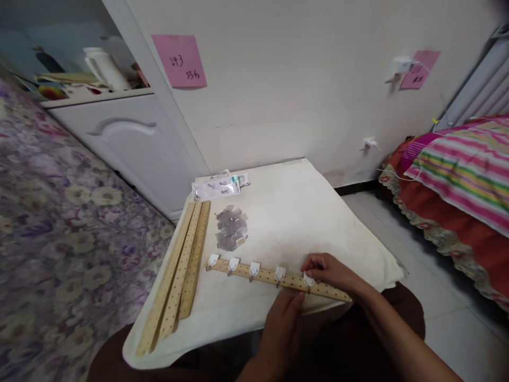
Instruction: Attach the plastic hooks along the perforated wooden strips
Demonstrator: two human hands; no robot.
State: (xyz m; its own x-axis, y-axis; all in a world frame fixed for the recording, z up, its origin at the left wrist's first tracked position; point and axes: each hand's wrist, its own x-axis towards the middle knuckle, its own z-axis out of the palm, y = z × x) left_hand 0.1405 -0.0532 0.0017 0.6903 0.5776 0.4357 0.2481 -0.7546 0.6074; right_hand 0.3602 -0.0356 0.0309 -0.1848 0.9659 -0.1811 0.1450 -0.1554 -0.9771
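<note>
A narrow pale wooden strip with rows of holes (265,275) lies slantwise near the front of the cloth-covered table. Several white hooks (255,269) with metal ends sit spaced along it. My right hand (328,269) is closed at the strip's right part, thumb and fingers on the rightmost white hook (308,279); the exact grip is partly hidden. Below the strip, my left hand (280,318) has its fingers stretched out, with the fingertips at the strip's front edge. Behind the strip lies a pile of small grey clear-wrapped pieces (231,228).
Longer perforated wooden strips (186,260) lie side by side along the table's left edge. Clear plastic packets (218,187) rest at the back left corner. A floral fabric (79,228) hangs on the left; a bed (457,175) stands to the right.
</note>
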